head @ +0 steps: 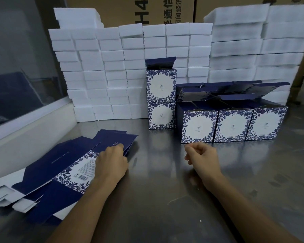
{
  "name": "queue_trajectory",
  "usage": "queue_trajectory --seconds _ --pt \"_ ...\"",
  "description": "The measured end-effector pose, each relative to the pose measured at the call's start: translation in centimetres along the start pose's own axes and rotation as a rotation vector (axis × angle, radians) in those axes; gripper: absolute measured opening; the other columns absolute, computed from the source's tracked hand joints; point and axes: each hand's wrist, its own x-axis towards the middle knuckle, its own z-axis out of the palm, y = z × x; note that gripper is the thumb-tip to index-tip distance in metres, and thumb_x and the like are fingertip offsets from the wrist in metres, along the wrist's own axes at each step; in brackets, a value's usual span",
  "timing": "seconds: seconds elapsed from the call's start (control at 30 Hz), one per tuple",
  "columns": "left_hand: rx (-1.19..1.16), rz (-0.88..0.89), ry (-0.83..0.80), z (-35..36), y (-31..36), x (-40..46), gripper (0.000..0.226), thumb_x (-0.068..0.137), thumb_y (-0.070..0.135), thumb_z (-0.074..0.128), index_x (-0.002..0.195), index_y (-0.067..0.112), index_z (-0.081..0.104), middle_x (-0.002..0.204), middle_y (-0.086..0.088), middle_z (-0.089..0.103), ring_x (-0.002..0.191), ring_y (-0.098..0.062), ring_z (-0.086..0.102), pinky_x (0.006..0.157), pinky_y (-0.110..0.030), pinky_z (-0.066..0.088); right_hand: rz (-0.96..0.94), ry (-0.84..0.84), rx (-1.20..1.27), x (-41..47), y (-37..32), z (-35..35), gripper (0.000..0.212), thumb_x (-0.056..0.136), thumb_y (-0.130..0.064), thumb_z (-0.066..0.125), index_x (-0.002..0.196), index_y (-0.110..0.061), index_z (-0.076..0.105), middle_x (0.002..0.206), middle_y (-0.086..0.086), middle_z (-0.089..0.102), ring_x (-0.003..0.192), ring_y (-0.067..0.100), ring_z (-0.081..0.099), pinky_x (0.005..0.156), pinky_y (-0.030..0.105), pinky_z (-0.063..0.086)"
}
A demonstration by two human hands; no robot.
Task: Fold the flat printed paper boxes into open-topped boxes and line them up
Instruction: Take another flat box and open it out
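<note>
A fanned stack of flat blue-and-white floral paper boxes lies at the left of the steel table. My left hand rests on the top flat box, fingers curled over its far edge. My right hand hovers loosely curled and holds nothing, just in front of the nearest folded box. Three folded boxes stand in a row, the others being the middle box and the right box, with top flaps up. Behind them, two folded boxes are stacked one on the other.
Walls of white foam blocks stand along the back, with taller foam stacks at the right. Brown cartons rise behind them. A white ledge and glass pane border the left. The shiny steel tabletop spreads in front.
</note>
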Motion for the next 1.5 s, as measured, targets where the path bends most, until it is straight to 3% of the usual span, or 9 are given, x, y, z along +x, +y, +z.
queue_trajectory --seconds 0.13,0.27,0.57,0.73,0.87,0.97,1.1,1.33,1.5 --pt "-0.003 -0.018 -0.008 0.0 0.0 0.1 0.050 0.089 0.001 0.065 0.135 0.011 0.047 0.130 -0.013 0.058 0.116 -0.031 0.057 0.091 -0.039 0.047 -0.001 0.000 -0.005 0.0 0.0 0.0 0.015 0.093 -0.007 0.063 0.080 -0.009 0.070 0.058 0.004 0.065 0.045 0.005 0.053 0.050 0.016 0.044" --pt "0.218 0.047 0.078 -0.1 1.0 -0.6 0.047 0.095 0.008 0.058 0.140 0.013 0.044 0.148 -0.009 0.045 0.137 -0.030 0.040 0.118 -0.049 0.024 0.001 -0.001 -0.012 0.0 0.0 0.1 0.014 0.092 -0.007 0.063 0.080 -0.010 0.070 0.057 0.003 0.065 0.046 0.004 0.053 0.050 0.016 0.043" --pt "0.174 0.360 0.258 -0.2 5.3 -3.1 0.068 0.096 0.001 0.046 0.157 0.007 0.015 0.165 -0.012 0.014 0.153 -0.030 0.006 0.124 -0.047 -0.007 -0.055 -0.119 0.001 -0.6 -0.6 0.4 0.015 0.095 -0.011 0.063 0.082 -0.011 0.069 0.056 -0.001 0.067 0.048 0.004 0.058 0.051 0.017 0.044" --pt "-0.033 0.683 0.380 0.8 7.9 -5.2 0.056 0.071 -0.013 0.053 0.126 -0.009 0.061 0.130 -0.025 0.062 0.127 -0.041 0.055 0.105 -0.064 0.038 0.159 -0.395 0.328 -2.2 -2.2 1.7 0.034 0.098 -0.042 0.057 0.093 -0.015 0.077 0.094 0.007 0.078 0.089 0.017 0.074 0.069 0.028 0.057" --pt "-0.206 0.791 0.296 1.0 8.5 -5.8 0.075 0.055 -0.025 0.070 0.127 -0.009 0.059 0.132 -0.024 0.061 0.128 -0.037 0.055 0.104 -0.056 0.043 0.261 -0.353 0.532 -2.5 -3.3 1.8 0.033 0.104 -0.028 0.051 0.099 -0.005 0.074 0.098 0.013 0.077 0.091 0.020 0.075 0.065 0.024 0.058" --pt "-0.358 0.824 0.193 0.6 7.7 -5.6 0.054 0.084 -0.003 0.064 0.137 0.001 0.055 0.144 -0.013 0.054 0.139 -0.026 0.045 0.114 -0.040 0.038 0.235 -0.255 0.512 -2.1 -3.6 1.2 0.034 0.106 -0.023 0.047 0.100 0.001 0.070 0.095 0.015 0.077 0.086 0.020 0.076 0.063 0.024 0.058" --pt "-0.426 0.706 0.242 -0.4 6.1 -4.5 0.043 0.098 0.032 0.042 0.126 0.007 0.063 0.131 -0.006 0.063 0.124 -0.018 0.055 0.109 -0.038 0.041 0.111 -0.044 0.445 -1.0 -3.9 0.0 0.025 0.107 -0.024 0.046 0.101 -0.012 0.067 0.089 0.002 0.078 0.076 0.012 0.074 0.060 0.025 0.059" --pt "-0.535 0.272 0.277 -0.5 1.0 -1.3 0.042 0.087 0.002 0.050 0.128 0.009 0.060 0.133 -0.005 0.056 0.121 -0.024 0.052 0.103 -0.048 0.043 0.044 0.206 0.507 1.2 -3.5 -3.6 0.024 0.107 -0.029 0.046 0.096 -0.017 0.063 0.083 -0.011 0.077 0.073 0.006 0.073 0.057 0.023 0.056" --pt "-0.756 0.180 0.210 0.0 -0.3 -0.5 0.064 0.078 -0.019 0.048 0.131 0.016 0.057 0.132 0.008 0.051 0.124 -0.015 0.049 0.103 -0.029 0.040 0.102 0.230 0.493 1.9 -2.8 -4.8 0.027 0.107 -0.031 0.045 0.117 -0.013 0.062 0.112 0.006 0.073 0.095 0.022 0.071 0.081 0.037 0.056"
